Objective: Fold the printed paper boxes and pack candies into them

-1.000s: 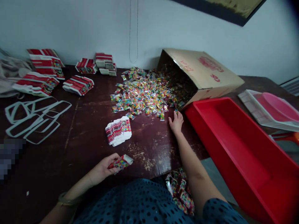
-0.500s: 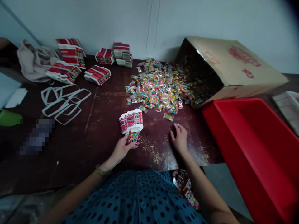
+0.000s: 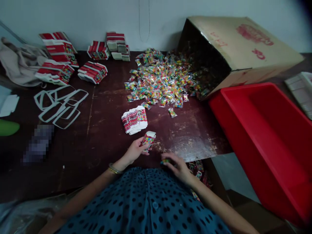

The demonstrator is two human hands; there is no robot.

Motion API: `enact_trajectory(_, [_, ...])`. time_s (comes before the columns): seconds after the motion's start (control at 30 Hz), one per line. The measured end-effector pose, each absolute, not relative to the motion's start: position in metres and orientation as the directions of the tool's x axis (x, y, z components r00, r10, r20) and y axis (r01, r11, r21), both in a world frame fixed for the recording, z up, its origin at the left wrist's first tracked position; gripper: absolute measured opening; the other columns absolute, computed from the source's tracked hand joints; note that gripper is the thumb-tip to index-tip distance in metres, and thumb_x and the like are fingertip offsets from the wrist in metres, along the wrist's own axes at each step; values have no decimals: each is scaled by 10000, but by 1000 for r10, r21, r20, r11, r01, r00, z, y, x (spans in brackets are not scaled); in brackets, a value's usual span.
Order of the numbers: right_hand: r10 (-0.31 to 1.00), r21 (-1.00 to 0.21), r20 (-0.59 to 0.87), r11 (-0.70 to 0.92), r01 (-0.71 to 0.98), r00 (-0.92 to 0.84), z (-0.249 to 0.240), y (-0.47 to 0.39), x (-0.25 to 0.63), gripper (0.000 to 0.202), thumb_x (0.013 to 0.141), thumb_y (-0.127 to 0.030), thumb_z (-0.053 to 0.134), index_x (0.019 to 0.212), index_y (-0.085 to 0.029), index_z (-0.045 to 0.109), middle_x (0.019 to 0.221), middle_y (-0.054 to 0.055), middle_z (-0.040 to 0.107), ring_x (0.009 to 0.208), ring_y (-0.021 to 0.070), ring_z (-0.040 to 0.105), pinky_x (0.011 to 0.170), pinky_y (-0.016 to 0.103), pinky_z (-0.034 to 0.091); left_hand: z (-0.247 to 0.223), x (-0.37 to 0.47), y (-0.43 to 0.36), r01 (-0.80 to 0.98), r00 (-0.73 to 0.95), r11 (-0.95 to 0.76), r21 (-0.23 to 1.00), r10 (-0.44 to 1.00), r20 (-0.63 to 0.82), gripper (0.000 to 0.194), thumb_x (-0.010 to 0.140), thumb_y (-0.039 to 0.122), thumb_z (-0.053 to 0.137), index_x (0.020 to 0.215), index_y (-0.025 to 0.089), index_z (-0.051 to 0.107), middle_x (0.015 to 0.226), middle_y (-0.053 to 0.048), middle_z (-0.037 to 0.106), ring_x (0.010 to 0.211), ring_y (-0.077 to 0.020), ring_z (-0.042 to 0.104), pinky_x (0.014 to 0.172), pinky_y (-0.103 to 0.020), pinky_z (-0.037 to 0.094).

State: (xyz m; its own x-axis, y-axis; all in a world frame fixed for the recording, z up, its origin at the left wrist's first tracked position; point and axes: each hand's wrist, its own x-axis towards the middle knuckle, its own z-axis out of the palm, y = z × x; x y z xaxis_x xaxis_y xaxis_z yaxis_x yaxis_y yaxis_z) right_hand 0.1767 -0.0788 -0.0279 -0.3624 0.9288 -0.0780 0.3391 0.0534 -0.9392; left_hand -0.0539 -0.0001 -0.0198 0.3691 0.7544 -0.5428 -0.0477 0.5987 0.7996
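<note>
My left hand (image 3: pixel 136 150) grips a small printed carton (image 3: pixel 149 140) with its white top flap up. Near the table's front edge, my right hand (image 3: pixel 177 166) is closed on a small candy packet (image 3: pixel 165 161), which shows green and yellow between thumb and fingers. Just beyond the held carton lies a fanned stack of flat cartons (image 3: pixel 134 120) in red and white. A single candy packet (image 3: pixel 172 112) rests apart from the large pile of clear-wrapped candy packets (image 3: pixel 161 79) behind it.
A cardboard box (image 3: pixel 243 42) lies on its side, its mouth towards the pile. To the right stands a red plastic bin (image 3: pixel 263 130). Bundled cartons (image 3: pixel 92 72) stand at the back left, near white straps (image 3: pixel 60 105) and a green object (image 3: pixel 8 127). Printed cartons lie below the table edge.
My right hand has come back from the table towards my body and now shows a candy packet. My left hand has moved the carton right, away from the stack. The view has shifted.
</note>
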Motion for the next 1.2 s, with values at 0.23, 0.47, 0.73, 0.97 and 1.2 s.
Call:
enact_trajectory(0.23, [983,-948,31,87,307,-183,-6,10,141,160,849,-370,606,877,-213,618,894,39,600,829,174,558,805,308,466,-18,-51,-19,52,476,578,815,703,-529,614,722,220,683,1288,173,449,1086,-95,627,858,-195,660,610,-282,565])
enact_trajectory(0.47, [852,-703,141,444,555,-504,-5,8,133,219,925,-325,504,929,-217,695,1204,90,535,1126,235,443,981,424,325,-16,-59,-22,114,471,560,821,697,-541,614,730,207,641,1298,170,411,894,-42,614,743,-160,637,531,-236,529])
enact_trajectory(0.73, [937,-816,150,298,496,-315,-18,-17,113,252,926,-360,495,881,-234,708,1259,50,532,1207,229,414,1056,424,279,-8,-59,-25,196,492,541,818,667,-559,541,753,364,658,1214,148,475,788,-18,600,676,-160,615,496,-239,509])
enact_trajectory(0.97, [947,-939,-281,-304,-162,-154,-23,-27,115,319,827,-392,623,1105,-236,616,1068,43,611,785,141,583,654,250,492,-14,-61,-20,31,456,601,799,702,-546,614,876,607,336,1039,90,623,850,-111,655,729,-203,621,487,-249,491])
enact_trajectory(1.2, [892,-979,-182,-202,-5,-414,-14,-10,119,243,770,-349,697,963,-202,716,968,37,636,862,152,603,744,278,507,-13,-64,-14,192,440,388,902,787,-432,412,801,388,566,1098,116,651,914,-80,656,720,-167,577,541,-233,482])
